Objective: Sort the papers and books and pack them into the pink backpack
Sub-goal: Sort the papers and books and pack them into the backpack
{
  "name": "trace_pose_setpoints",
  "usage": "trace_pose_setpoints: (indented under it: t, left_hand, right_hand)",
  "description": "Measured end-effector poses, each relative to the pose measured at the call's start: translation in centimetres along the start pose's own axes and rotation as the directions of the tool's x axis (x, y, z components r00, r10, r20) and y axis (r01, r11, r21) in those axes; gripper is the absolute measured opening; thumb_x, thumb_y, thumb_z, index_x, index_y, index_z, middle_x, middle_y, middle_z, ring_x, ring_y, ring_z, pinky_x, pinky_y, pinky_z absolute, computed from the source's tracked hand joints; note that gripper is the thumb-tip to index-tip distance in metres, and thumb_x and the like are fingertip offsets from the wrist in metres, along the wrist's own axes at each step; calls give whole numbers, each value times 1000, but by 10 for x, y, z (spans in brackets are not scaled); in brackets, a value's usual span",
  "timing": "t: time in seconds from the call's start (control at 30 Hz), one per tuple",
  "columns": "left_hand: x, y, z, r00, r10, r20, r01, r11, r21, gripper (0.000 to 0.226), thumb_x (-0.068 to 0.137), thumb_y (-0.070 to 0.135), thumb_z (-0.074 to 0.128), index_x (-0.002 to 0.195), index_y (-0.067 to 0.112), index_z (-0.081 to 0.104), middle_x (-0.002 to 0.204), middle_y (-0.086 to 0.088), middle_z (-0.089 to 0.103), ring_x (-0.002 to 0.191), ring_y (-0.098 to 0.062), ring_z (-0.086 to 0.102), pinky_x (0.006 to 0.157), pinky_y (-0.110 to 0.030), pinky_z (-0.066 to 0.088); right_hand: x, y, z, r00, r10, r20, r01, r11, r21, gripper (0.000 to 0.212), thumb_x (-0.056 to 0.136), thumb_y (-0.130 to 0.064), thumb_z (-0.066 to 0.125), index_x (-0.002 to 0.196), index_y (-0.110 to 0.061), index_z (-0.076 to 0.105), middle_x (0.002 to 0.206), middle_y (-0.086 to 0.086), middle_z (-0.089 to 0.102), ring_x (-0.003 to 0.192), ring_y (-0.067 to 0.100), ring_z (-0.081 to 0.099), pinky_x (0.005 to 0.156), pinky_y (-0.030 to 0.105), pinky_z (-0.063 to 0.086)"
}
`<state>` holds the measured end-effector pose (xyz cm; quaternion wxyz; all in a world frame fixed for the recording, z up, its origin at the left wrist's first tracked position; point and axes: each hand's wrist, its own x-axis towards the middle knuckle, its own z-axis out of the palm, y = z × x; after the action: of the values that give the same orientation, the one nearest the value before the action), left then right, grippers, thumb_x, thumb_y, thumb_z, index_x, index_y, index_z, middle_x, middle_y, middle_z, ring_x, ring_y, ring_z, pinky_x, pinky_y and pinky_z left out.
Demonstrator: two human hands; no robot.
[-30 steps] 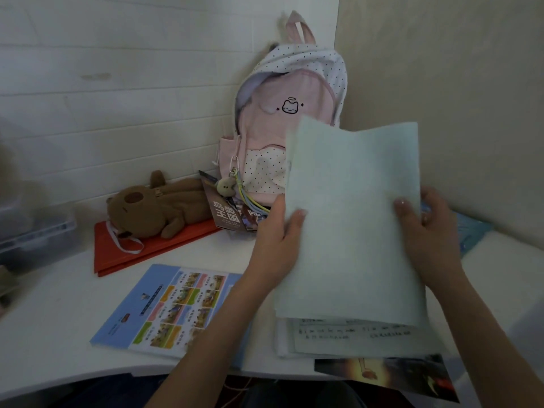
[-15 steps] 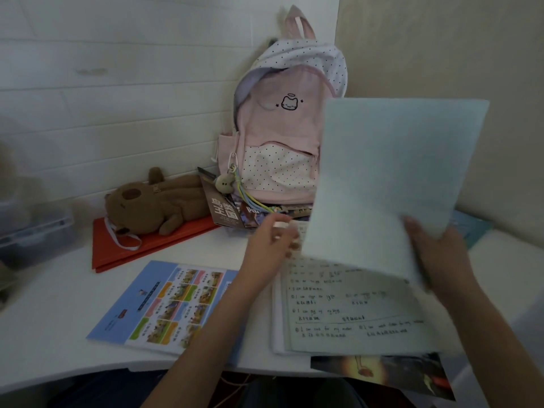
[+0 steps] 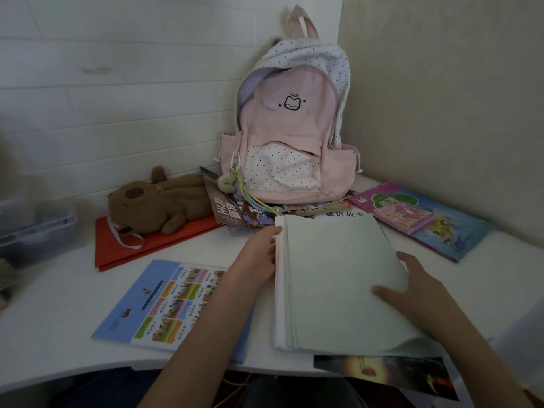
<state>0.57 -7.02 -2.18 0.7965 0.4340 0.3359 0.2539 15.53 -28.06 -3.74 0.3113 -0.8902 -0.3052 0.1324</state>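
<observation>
Lowered now, the sheet lies flat on the paper stack (image 3: 338, 284); right hand (image 3: 412, 293) presses it open-fingered; left hand (image 3: 259, 257) steadies its edge, fingers straight.

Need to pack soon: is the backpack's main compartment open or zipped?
Open: the backpack's dotted top flap hangs back, leaving a gap above the pink front panel.
</observation>
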Motion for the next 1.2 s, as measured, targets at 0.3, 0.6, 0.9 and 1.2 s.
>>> trace_pose_setpoints:
  t: [0.3,0.6,0.9,1.2]
  left_hand:
    - [0,-23,10,963,189,193,-244,913,327,37,85,-7,59,119,7,57,95,-8,70,77,-21,68,67,-32,57]
    - [-29,32,30,832,476,286,-526,841,129,19,83,5,68,98,16,67,88,0,75,77,-16,71,66,-30,59]
    - [-22,-8,25,894,432,123,-449,867,217,24,67,25,81,88,29,68,84,14,74,79,-1,70,66,-17,55]
    - [-50,36,-11,897,411,161,-432,746,507,38,87,56,53,91,22,70,83,5,75,72,-7,71,53,-17,51]
  right_hand:
    - [-16,-9,23,994,-15,-108,-21,945,-326,75,90,-59,41,145,-12,20,133,12,41,112,30,53,88,37,44]
    - [26,-33,-39,981,-165,-106,184,592,785,77,58,-52,81,122,-19,56,115,7,67,97,27,68,73,35,57]
    - [27,-40,0,979,-191,-67,173,613,771,32,69,-51,68,96,-36,61,98,-11,71,80,5,70,61,23,54]
    - [37,-50,-8,979,-203,-5,137,642,754,23,84,-39,65,100,-23,66,86,-7,75,72,11,72,53,22,54]
